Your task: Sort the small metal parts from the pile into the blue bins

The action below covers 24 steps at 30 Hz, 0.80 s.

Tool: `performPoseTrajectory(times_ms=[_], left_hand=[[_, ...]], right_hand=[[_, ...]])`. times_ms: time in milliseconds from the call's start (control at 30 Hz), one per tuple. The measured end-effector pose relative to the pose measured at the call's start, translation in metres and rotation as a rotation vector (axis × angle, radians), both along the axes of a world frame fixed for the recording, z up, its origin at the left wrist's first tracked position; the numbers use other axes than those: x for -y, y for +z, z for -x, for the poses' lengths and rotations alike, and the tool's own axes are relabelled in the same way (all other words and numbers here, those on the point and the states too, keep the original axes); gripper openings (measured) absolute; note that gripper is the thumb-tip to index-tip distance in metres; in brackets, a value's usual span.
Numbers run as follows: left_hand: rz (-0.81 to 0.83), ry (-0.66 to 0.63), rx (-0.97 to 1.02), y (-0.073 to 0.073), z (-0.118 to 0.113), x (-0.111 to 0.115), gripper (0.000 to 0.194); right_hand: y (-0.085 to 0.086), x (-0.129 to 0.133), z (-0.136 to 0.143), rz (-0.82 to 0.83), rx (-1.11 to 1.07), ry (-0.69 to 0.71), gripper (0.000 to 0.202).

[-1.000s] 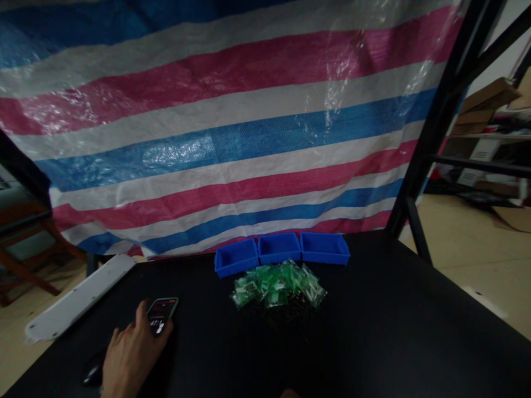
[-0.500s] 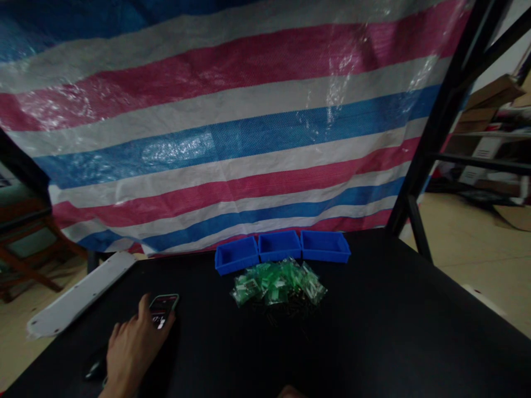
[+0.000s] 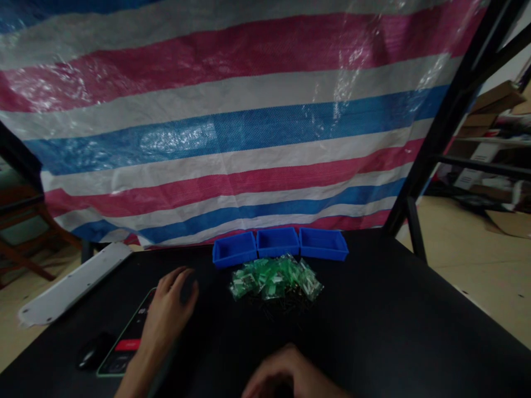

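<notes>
A: Left hand (image 3: 168, 315) is lying over the black table (image 3: 394, 326), fingers spread loosely and reaching forward, gripping nothing. Palm is sitting just right of the phone (image 3: 128, 337).

B: Is it touching the phone?

A: The wrist edge is overlapping the phone's right side; I cannot tell whether it is pressing on it. The phone is lying flat near the table's left front corner, screen up, green-edged, a red bar glowing on it. A small dark object (image 3: 93, 354), too dim to identify, is sitting just left of it.

B: And the other hand?

A: Right hand (image 3: 290, 378) is showing at the bottom edge, knuckles up, fingers curling downward. Whether it is holding anything, I cannot tell; the underside is hidden.

B: What is lying ahead of them?

A: A heap of small green packets (image 3: 276, 279) is sitting mid-table, well apart from both hands, with thin dark pieces scattered at its near edge. Three blue bins (image 3: 277, 246) are standing side by side just behind the heap, against a striped tarp (image 3: 232, 127). A white plate (image 3: 70, 284) is resting at the table's left edge.
</notes>
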<state>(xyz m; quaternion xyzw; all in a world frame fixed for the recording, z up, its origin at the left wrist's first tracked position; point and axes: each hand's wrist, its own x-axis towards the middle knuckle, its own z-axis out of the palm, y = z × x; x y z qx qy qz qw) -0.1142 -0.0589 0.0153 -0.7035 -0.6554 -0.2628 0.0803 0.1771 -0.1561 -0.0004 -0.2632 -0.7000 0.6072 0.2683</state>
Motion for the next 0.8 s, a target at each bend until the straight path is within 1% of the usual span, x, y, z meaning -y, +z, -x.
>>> performPoseTrajectory(times_ms=[33,67,100,133,200,267,333,400,467,567,600,633,700,767,800], left_hand=[[0.02,-0.106,0.064,0.005,-0.015,-0.005,0.044],[0.048,-0.21,0.116,0.01,-0.032,-0.01,0.041],[0.071,-0.302,0.152,0.015,-0.048,-0.016,0.038],[0.076,-0.39,0.168,0.02,-0.064,-0.022,0.034],[0.068,-0.516,0.176,0.026,-0.092,-0.035,0.029],[0.083,-0.587,0.16,0.027,-0.114,-0.046,0.027],[0.125,-0.64,0.109,0.024,-0.126,-0.052,0.028],[0.141,-0.659,0.04,0.018,-0.131,-0.053,0.035],[0.142,-0.666,-0.016,0.01,-0.129,-0.052,0.044],[0.137,-0.633,-0.036,-0.002,-0.121,-0.051,0.054],[0.137,-0.621,-0.03,-0.006,-0.119,-0.052,0.054],[0.132,-0.618,-0.024,-0.009,-0.117,-0.054,0.05],[0.097,-0.637,0.006,-0.015,-0.115,-0.058,0.036],[0.031,-0.647,0.114,-0.018,-0.115,-0.061,0.026],[0.0,-0.639,0.212,-0.018,-0.116,-0.062,0.023]], right_hand=[[0.005,-0.012,-0.003,-0.015,-0.008,-0.09,0.031],[0.011,-0.027,-0.007,-0.071,-0.027,-0.278,0.031],[0.019,-0.044,-0.013,-0.135,-0.02,-0.408,0.028],[0.026,-0.063,-0.019,-0.215,0.003,-0.51,0.024],[0.04,-0.099,-0.033,-0.346,0.062,-0.684,0.019],[0.047,-0.127,-0.046,-0.421,0.19,-0.73,0.018],[0.046,-0.143,-0.056,-0.498,0.3,-0.721,0.019],[0.037,-0.148,-0.063,-0.55,0.303,-0.784,0.022],[0.025,-0.147,-0.068,-0.59,0.239,-0.879,0.025],[0.011,-0.144,-0.072,-0.588,0.143,-0.951,0.026],[0.008,-0.143,-0.073,-0.575,0.118,-0.965,0.027],[0.007,-0.143,-0.073,-0.564,0.094,-0.98,0.027],[0.006,-0.142,-0.072,-0.557,0.064,-1.005,0.027],[0.007,-0.141,-0.07,-0.576,0.066,-1.006,0.025],[0.008,-0.139,-0.068,-0.591,0.072,-0.992,0.025]])
